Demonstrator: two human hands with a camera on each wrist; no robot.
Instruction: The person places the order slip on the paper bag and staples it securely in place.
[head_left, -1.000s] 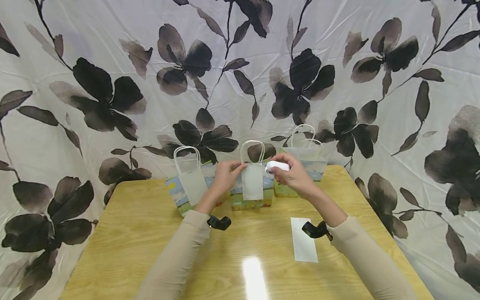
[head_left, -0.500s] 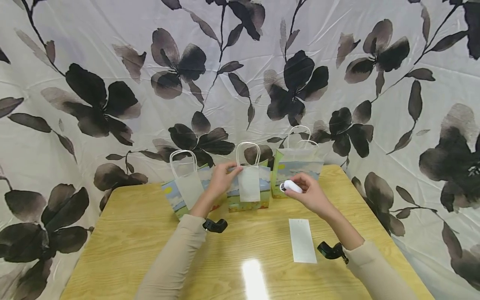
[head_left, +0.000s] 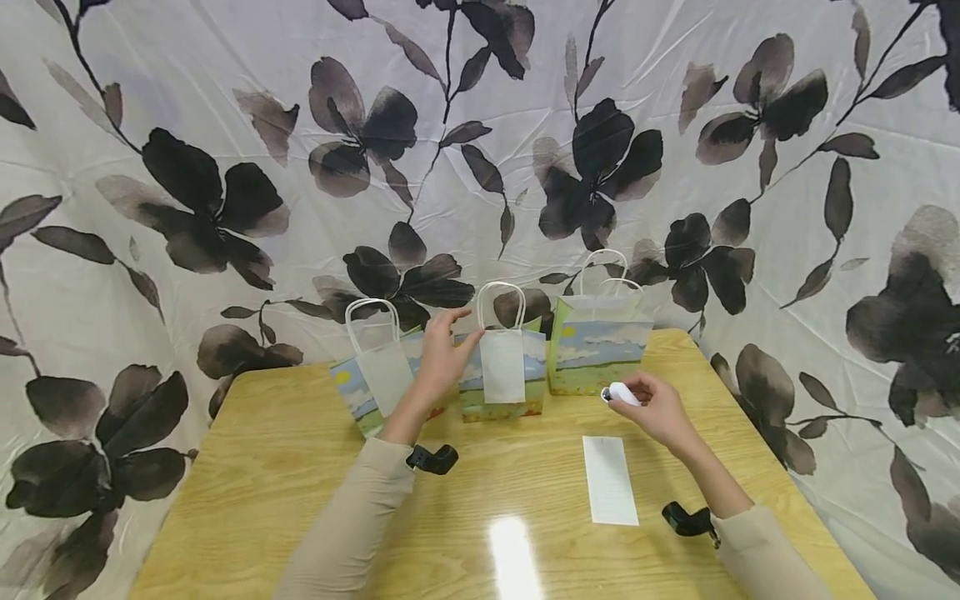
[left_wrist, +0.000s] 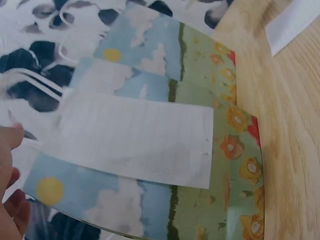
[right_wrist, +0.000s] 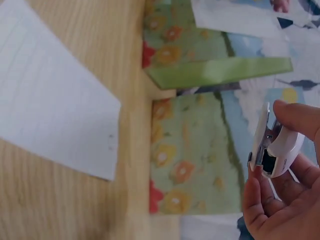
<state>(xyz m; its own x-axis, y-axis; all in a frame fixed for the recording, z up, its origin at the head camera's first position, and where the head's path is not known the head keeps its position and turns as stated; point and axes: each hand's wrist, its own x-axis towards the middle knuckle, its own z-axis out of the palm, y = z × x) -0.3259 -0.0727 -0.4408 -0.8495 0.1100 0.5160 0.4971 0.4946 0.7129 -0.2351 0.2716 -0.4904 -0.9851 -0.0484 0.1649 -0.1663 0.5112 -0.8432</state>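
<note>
Left gift bag [head_left: 350, 393] bears a white slip [head_left: 382, 375], presumably stapled at its top edge. Left hand [head_left: 442, 354]: grip slack, fingers parted beside the lined slip [head_left: 503, 367] on the middle gift bag [head_left: 536, 371], probably for steadying. Right gift bag [head_left: 600, 354]: upright, no slip in front. Loose slip [head_left: 611, 481]: near right on the counter [head_left: 262, 450], seemingly for easy reach. Right hand [head_left: 662, 412]: grip pinching a white mini stapler [head_left: 624, 394] clear of the bags.

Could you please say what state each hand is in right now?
Left hand: open, holding nothing, near the middle paper bag.
Right hand: holding a white mini stapler between thumb and fingers.
</note>
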